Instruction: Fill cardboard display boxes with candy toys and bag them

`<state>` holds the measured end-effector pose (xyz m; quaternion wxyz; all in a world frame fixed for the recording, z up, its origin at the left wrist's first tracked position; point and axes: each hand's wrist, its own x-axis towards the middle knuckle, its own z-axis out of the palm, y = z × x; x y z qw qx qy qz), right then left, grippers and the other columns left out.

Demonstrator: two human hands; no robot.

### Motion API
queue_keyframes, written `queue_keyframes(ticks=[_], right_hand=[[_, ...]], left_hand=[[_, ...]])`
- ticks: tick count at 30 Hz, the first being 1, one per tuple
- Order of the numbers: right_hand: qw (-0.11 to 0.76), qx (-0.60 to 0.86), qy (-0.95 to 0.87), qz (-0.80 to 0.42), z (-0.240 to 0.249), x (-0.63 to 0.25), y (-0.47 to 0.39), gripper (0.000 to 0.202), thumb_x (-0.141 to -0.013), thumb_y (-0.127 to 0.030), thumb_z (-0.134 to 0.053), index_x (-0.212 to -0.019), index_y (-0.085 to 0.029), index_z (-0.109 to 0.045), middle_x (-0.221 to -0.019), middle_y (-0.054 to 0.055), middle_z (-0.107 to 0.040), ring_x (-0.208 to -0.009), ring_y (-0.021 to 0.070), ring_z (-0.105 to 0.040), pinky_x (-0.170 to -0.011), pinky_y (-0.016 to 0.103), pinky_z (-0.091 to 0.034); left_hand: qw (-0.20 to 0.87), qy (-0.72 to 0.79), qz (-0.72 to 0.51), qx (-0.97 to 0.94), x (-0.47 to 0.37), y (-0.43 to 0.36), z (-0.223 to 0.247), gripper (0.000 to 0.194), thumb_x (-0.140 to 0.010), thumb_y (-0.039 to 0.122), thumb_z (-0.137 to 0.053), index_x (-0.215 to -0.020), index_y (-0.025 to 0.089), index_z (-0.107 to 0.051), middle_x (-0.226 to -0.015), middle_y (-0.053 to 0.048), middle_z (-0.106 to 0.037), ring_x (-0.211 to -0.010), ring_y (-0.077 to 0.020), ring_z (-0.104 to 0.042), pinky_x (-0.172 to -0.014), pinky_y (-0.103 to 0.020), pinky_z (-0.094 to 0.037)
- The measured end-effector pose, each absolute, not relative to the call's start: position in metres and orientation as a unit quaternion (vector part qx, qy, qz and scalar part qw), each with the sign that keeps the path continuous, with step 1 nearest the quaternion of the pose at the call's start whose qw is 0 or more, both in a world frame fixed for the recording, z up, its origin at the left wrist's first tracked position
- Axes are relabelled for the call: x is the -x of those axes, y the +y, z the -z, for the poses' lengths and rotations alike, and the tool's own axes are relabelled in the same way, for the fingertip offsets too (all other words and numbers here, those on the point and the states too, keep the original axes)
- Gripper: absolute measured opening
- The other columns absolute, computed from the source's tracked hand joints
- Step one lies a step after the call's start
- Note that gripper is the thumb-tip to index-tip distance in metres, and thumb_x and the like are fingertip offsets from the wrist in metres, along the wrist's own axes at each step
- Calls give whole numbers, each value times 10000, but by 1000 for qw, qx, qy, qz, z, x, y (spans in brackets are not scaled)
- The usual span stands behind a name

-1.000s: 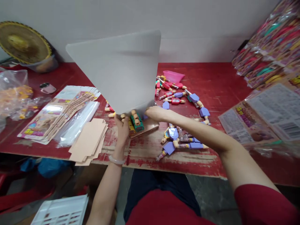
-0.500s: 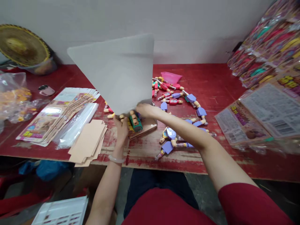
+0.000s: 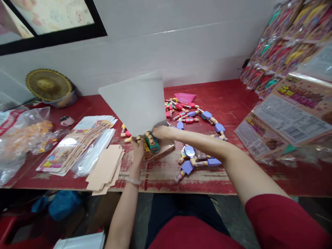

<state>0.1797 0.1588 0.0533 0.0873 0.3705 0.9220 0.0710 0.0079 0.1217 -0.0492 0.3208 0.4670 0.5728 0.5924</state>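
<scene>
Below a pale grey, slanted sheet [image 3: 135, 103], my left hand [image 3: 137, 148] is closed at the left side of a flat cardboard piece [image 3: 166, 149]. A yellow toy [image 3: 147, 150] and a green toy [image 3: 153, 144], both with tan knobby parts, lie on this cardboard. The left fingers press against the yellow toy's side. My right hand [image 3: 164, 132] is closed at the sheet's lower right corner, just behind the green toy. Its fingertips are hidden. Around the cardboard lie several small toys with purple [image 3: 187, 167] and red [image 3: 190, 120] parts.
To the left are flat tan cards [image 3: 105, 167], clear plastic sleeves [image 3: 95, 152], printed cards [image 3: 75, 145] and a plastic bag of yellow pieces [image 3: 28, 133]. A pink scoop-like tray [image 3: 185, 97] stands behind the toys. Packaged toys [image 3: 282, 58] are stacked high at the right.
The view has shifted up and to the left, so a dark-framed window now shows. Both hands stay at the cardboard and sheet; the sheet looks smaller and leans slightly differently.
</scene>
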Motion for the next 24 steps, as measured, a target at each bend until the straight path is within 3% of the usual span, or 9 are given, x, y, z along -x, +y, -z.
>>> queue_keyframes(ticks=[2, 8, 13, 15, 20, 22, 24], right_hand=[[89, -374, 921, -62, -52, -182, 157, 212, -948, -90, -570, -1057, -88, -753, -1080, 175, -756, -958, 255, -743, -789, 293, -559], [49, -367, 929, -19, -32, -174, 152, 224, -977, -141, -547, -1050, -165, -757, -1095, 127, -759, -1057, 257, -716, -897, 327, -536], [40, -410, 911, 30, -28, -185, 179, 188, -919, -109, -590, -1028, -88, -741, -1081, 182, -748, -980, 278, -731, -803, 315, -547], [23, -418, 908, 34, -22, -192, 181, 245, -902, -97, -596, -1119, -90, -710, -1163, 185, -723, -1032, 279, -716, -816, 308, -544], [-194, -468, 858, 77, 15, -200, 159, 590, -852, 15, -466, -1429, -108, -485, -1388, 199, -598, -1143, 258, -663, -896, 336, -532], [-263, -458, 841, 114, 25, -208, 156, 626, -825, 28, -463, -1438, -102, -475, -1395, 187, -602, -1180, 242, -642, -952, 328, -510], [-330, -493, 795, 130, 26, -228, 165, 540, -863, -7, -436, -1387, -103, -523, -1293, 161, -671, -1147, 227, -652, -971, 321, -493]], left_hand=[[321, 574, -590, -469, -6, 122, 51, 573, -891, 316, -587, -1395, 178, -351, -1319, -151, -562, -1264, -244, -550, -1106, -413, -450], [313, 563, -583, -495, -1, 121, 54, 599, -895, 374, -598, -1412, 199, -351, -1311, -134, -563, -1206, -231, -584, -1044, -375, -496], [329, 557, -578, -499, 0, 120, 53, 621, -905, 412, -586, -1428, 223, -310, -1324, -124, -551, -1146, -206, -607, -971, -328, -523], [333, 559, -574, -497, 0, 120, 54, 608, -902, 420, -578, -1416, 228, -317, -1347, -127, -534, -1149, -207, -603, -955, -328, -528], [318, 559, -579, -501, 1, 121, 58, 590, -895, 445, -575, -1394, 233, -340, -1362, -123, -522, -1177, -214, -589, -999, -337, -510], [318, 568, -579, -492, 1, 121, 60, 615, -897, 444, -577, -1417, 234, -323, -1390, -126, -507, -1208, -218, -579, -1019, -337, -501], [320, 576, -574, -486, 1, 120, 60, 638, -899, 442, -582, -1437, 233, -310, -1412, -124, -499, -1247, -220, -560, -1046, -335, -485]])
